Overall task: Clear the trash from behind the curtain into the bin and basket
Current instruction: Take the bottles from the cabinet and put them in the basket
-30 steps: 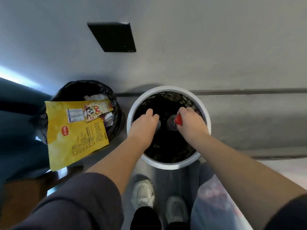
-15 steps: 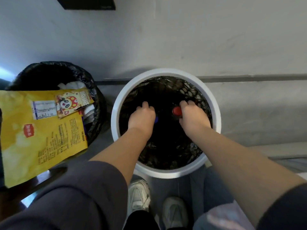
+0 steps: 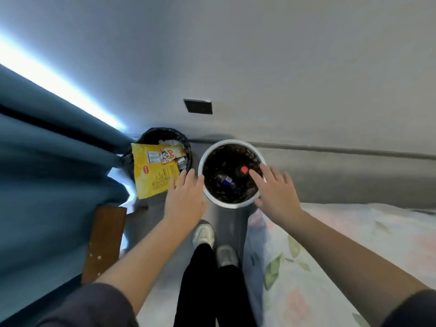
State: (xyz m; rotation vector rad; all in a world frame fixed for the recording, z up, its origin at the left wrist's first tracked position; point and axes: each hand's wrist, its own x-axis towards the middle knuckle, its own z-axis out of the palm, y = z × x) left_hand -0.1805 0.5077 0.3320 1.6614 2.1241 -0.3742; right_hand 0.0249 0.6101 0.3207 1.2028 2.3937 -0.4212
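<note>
White-rimmed basket (image 3: 232,140) at frame centre and black-lined bin (image 3: 162,133) just left of it: two containers, side by side against the grey wall (image 3: 283,67). Two hands, both empty. The left hand (image 3: 185,199) has its fingers straight and slightly spread, holding nothing; it sits over the gap between the two containers, fingertips overlapping the basket's left rim. The right hand (image 3: 274,192) is splayed wide and grips nothing; it sits over the basket's right rim, index finger reaching over the opening near a red cap. Two bottles lie in the basket's dark mesh: red-capped bottle (image 3: 244,170) and blue-labelled bottle (image 3: 227,180), close together. One yellow packet (image 3: 153,175) sticks out of the bin and hangs over its near edge, with crumpled white paper (image 3: 168,142) behind it. Teal curtain (image 3: 47,173) fills the left of the frame, touching the bin's left side. One brown board (image 3: 106,241) lies lower left below the curtain. Two light shoes (image 3: 203,234) stand at lower centre. Floral bedding (image 3: 342,244) is at lower right, and one black wall plate (image 3: 198,106) sits above the basket.
</note>
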